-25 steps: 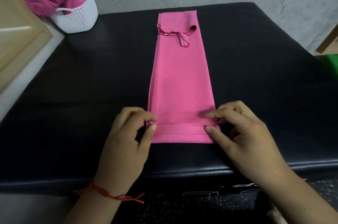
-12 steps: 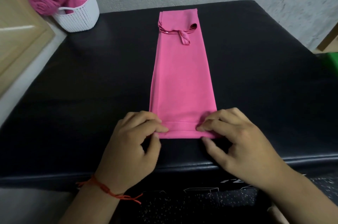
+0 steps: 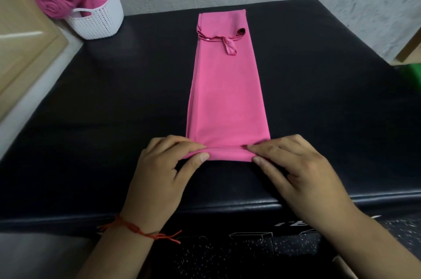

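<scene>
The left hand (image 3: 164, 171) and the right hand (image 3: 296, 174) each pinch the rolled near end of the pink cloth (image 3: 227, 96) — a tight grip on both corners. The cloth lies long and flat on the black worktop (image 3: 91, 123). Far left, a white basket (image 3: 100, 21) holds pink rolls (image 3: 57, 0).
</scene>
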`<state>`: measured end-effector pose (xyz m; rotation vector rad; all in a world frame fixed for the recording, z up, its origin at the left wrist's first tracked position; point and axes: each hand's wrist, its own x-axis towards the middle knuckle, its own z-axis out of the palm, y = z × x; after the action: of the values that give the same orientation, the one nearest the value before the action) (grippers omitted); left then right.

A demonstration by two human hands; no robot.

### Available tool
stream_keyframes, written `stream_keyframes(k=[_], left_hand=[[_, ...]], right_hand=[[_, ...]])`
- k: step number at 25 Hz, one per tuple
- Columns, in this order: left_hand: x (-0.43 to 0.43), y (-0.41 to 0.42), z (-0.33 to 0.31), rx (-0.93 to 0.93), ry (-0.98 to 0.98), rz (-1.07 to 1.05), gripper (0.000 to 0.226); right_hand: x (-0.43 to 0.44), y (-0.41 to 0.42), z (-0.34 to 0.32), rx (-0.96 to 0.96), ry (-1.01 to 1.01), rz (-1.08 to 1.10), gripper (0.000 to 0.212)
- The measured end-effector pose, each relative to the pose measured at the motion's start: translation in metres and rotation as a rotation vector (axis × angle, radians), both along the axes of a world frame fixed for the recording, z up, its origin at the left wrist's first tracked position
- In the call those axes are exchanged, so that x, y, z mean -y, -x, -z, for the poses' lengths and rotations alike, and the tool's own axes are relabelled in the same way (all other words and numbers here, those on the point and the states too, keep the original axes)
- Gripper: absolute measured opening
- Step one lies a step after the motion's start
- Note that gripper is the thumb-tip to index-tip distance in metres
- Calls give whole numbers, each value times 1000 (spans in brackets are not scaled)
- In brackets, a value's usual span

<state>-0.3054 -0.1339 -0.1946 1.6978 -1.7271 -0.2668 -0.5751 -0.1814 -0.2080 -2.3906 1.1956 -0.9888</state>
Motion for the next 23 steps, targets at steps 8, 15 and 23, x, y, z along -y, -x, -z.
stream_keyframes(k=[8, 15, 23], left_hand=[[-2, 0, -8, -36, -45, 82, 11], [8, 11, -3, -144, -30, -84, 19], [-1, 17, -3, 89, 72, -16, 33]], right_hand=[[3, 4, -11, 124, -220, -25, 13], [9, 0, -12, 161, -323, 11, 16], [4, 5, -11, 195, -118, 31, 20]])
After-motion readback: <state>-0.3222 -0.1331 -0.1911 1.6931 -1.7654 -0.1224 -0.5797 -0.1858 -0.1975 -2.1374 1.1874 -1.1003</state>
